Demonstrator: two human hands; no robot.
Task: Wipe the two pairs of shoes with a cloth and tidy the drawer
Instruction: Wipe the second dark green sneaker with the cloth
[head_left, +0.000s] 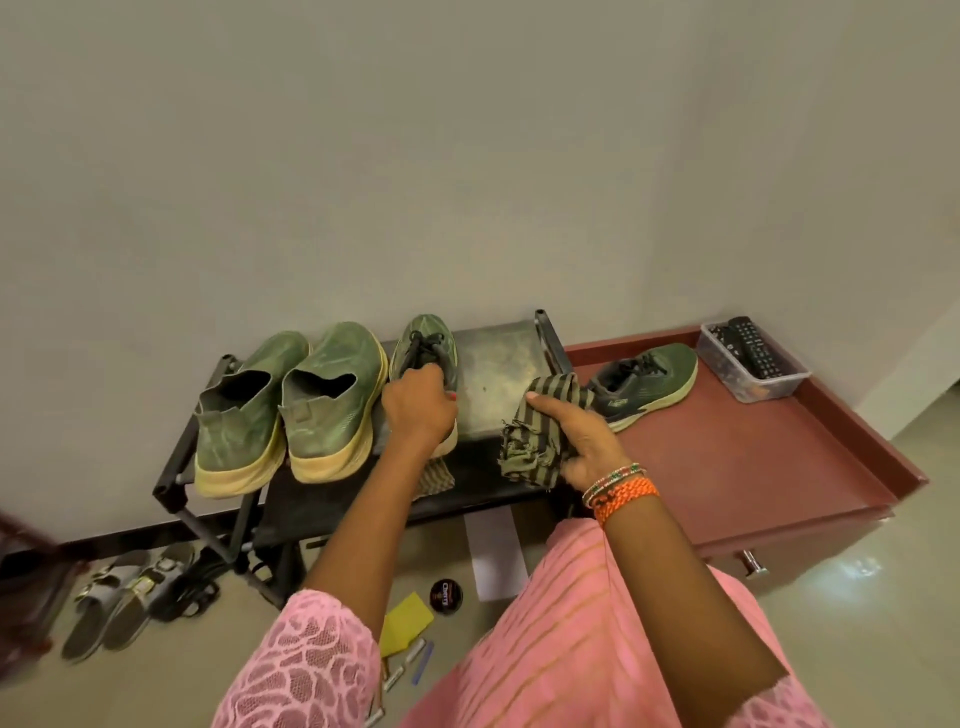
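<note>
A pair of green slip-on shoes with pale soles stands on the left of a dark shoe rack. Beside them on the rack is a green laced sneaker; my left hand grips it at the collar. Its partner sneaker lies on the maroon cabinet top to the right. My right hand holds a striped, frayed cloth over the rack's right end. A drawer front with a metal knob shows below the cabinet top.
A clear plastic box with remote controls sits at the cabinet's back right corner. On the floor lie sandals, a shoe polish tin, a yellow card, a white paper and small pens. A wall stands close behind.
</note>
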